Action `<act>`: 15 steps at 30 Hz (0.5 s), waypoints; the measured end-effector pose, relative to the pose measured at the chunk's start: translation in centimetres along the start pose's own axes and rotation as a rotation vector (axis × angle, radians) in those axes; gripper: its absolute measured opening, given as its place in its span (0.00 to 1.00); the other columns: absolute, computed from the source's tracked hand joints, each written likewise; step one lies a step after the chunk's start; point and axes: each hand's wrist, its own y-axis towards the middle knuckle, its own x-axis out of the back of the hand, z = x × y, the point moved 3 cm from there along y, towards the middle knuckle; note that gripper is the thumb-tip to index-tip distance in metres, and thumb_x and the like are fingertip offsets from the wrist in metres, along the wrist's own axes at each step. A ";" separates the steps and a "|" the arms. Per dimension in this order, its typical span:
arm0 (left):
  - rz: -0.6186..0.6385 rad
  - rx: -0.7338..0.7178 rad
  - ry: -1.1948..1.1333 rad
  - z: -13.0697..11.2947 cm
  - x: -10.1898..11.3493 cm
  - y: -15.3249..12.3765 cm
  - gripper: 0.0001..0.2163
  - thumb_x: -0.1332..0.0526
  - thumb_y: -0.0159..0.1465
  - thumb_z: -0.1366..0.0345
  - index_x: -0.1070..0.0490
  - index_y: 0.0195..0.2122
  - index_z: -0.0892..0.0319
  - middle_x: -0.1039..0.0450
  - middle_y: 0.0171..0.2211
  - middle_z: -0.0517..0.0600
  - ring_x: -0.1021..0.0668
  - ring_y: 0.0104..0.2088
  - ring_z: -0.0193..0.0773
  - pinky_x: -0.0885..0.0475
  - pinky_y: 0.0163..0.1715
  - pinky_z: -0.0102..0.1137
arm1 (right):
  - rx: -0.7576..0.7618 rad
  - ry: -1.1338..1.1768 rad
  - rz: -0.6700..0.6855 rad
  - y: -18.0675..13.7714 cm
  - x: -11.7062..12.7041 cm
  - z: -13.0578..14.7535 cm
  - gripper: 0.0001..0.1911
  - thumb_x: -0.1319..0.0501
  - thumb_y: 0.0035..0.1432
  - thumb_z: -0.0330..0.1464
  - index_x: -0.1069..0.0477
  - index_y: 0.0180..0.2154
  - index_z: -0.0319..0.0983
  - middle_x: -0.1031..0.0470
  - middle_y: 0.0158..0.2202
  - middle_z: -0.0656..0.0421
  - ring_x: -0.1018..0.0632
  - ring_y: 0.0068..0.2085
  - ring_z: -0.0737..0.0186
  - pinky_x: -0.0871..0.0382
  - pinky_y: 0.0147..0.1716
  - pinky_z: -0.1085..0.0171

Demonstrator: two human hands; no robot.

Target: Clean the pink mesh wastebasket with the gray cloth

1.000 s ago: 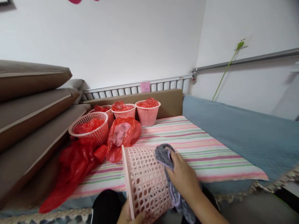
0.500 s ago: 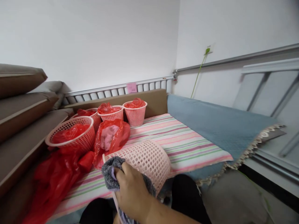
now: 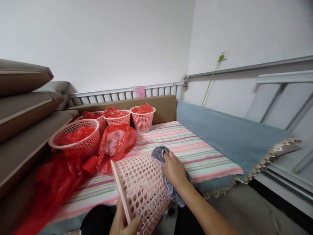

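Observation:
A pale pink plastic basket [image 3: 144, 186] with round holes lies on its side over my knees, its rim toward the left. My left hand [image 3: 123, 220] grips that rim near the bottom of the view, thumb on the outside. In my right hand [image 3: 174, 169] is a bunched grey cloth [image 3: 160, 153] with lilac edging, pressed against the basket's base end. Just beyond the basket, an open red plastic bag [image 3: 129, 138] has pink fabric [image 3: 113, 142] inside it.
Several pink baskets lined with red bags, one of them a basket [image 3: 142, 122] at the back, stand on a striped cloth [image 3: 207, 158]. Loose red plastic [image 3: 55, 182] spreads at left beside stacked cushions [image 3: 29, 125]. A blue-covered backrest [image 3: 230, 125] runs along the right.
My right hand has moved the grey cloth from the basket's rim to its base end. The basket has turned slightly, and my left hand shows more clearly on the rim.

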 end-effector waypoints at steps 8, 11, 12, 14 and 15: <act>-0.082 0.022 -0.108 0.2 -0.4 0.8 0.50 0.30 0.47 0.63 0.62 0.65 0.55 0.29 0.53 0.64 0.27 0.52 0.59 0.29 0.47 0.46 | -0.035 0.114 0.004 -1.0 0.3 0.7 0.15 0.45 0.53 0.26 0.31 0.44 0.35 0.32 0.42 0.51 0.28 0.42 0.56 0.37 0.37 0.63; -0.093 -0.039 -0.045 1.2 0.3 0.3 0.50 0.28 0.44 0.60 0.56 0.64 0.57 0.26 0.50 0.61 0.27 0.52 0.58 0.31 0.51 0.45 | 0.117 0.297 0.015 -3.0 1.6 5.4 0.15 0.45 0.50 0.24 0.30 0.41 0.36 0.31 0.40 0.53 0.29 0.41 0.58 0.37 0.40 0.63; -0.103 -0.063 0.001 1.2 0.7 0.1 0.47 0.28 0.43 0.60 0.51 0.63 0.57 0.25 0.49 0.60 0.27 0.53 0.58 0.32 0.53 0.44 | 0.208 0.367 0.027 -4.0 2.0 7.4 0.15 0.45 0.48 0.23 0.30 0.40 0.37 0.31 0.39 0.54 0.29 0.40 0.59 0.37 0.40 0.64; -0.136 -0.097 0.100 0.7 1.4 -0.5 0.39 0.28 0.43 0.61 0.39 0.57 0.56 0.24 0.47 0.56 0.31 0.56 0.59 0.35 0.56 0.42 | 0.378 0.468 0.049 -5.8 2.7 11.2 0.13 0.43 0.47 0.26 0.29 0.37 0.40 0.31 0.37 0.56 0.30 0.37 0.59 0.36 0.37 0.63; -0.152 -0.101 0.138 0.5 1.7 -0.7 0.34 0.28 0.44 0.63 0.35 0.54 0.55 0.23 0.46 0.54 0.33 0.58 0.58 0.35 0.56 0.41 | 0.433 0.498 0.056 -6.5 2.9 12.5 0.12 0.43 0.47 0.27 0.29 0.37 0.41 0.31 0.37 0.56 0.30 0.37 0.59 0.36 0.37 0.63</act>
